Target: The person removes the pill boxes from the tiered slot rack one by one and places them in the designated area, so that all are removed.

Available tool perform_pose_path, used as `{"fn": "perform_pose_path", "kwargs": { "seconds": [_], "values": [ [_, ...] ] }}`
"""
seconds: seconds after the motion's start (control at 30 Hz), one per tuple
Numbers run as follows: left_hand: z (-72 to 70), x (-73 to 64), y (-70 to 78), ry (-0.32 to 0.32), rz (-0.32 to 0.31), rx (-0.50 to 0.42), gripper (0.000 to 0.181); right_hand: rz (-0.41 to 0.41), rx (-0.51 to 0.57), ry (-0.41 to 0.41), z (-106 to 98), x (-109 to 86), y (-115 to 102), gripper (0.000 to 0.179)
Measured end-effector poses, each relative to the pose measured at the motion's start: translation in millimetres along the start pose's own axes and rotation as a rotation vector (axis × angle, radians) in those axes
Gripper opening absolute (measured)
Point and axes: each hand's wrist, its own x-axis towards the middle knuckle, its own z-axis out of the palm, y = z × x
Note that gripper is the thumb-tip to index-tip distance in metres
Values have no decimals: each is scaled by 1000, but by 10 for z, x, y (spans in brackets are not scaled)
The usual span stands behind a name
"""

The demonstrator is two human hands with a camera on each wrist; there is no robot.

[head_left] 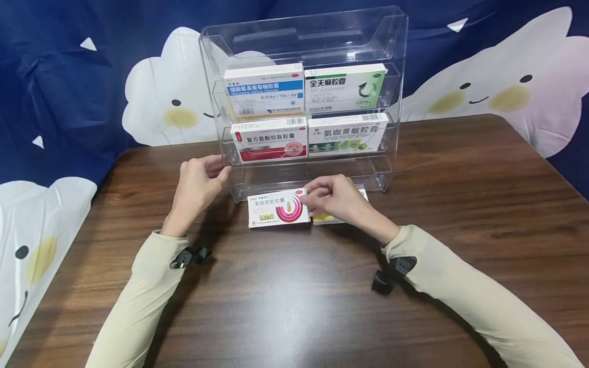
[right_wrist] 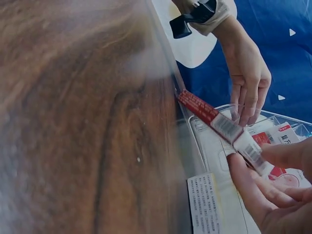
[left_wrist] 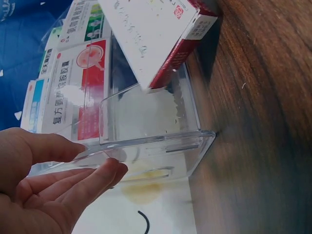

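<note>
In the head view, the right hand (head_left: 338, 199) pinches the right edge of a flat white cardboard box with pink-red rings (head_left: 276, 209), in front of the bottom tier of a clear plastic rack (head_left: 342, 38). A white-and-yellow box (head_left: 325, 219) sits partly hidden behind that hand, near the brown wood-grain counter (head_left: 276, 301). In the left wrist view, the left hand (left_wrist: 58, 195) grips the rack's side edge. In the right wrist view, the ringed box tilts between thumb and fingers.

Long pale-beige sleeves (head_left: 143, 292), wrinkled cuffs (head_left: 398, 239); black camera (head_left: 383, 282) at each wrist.
</note>
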Motion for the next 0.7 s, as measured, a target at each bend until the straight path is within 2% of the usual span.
{"fn": "perform_pose_path", "kwargs": {
  "seconds": [0.13,0.2,0.3,0.37,0.43,0.47,0.57,0.7],
  "values": [
    [-2,13,18,-1,0,-3,32,19,-77,-26,-25,-24,-20,35],
    [-3,16,19,-4,3,-7,32,-33,-183,-15,-32,-48,-39,36],
    [-13,15,14,-6,8,-5,32,-261,-415,35,0,-83,-71,32],
    [-22,14,13,-7,10,-3,32,-432,-583,40,52,-107,-93,30],
    [-27,13,15,-7,9,1,32,-581,-707,-4,119,-123,-107,28],
    [-26,14,17,-7,7,2,32,-619,-755,-52,152,-132,-111,29],
    [-21,9,16,-6,6,6,32,-686,-878,-167,231,-151,-113,25],
    [-13,-3,12,-5,10,4,31,-716,-928,-250,281,-151,-88,18]
  ]
}}
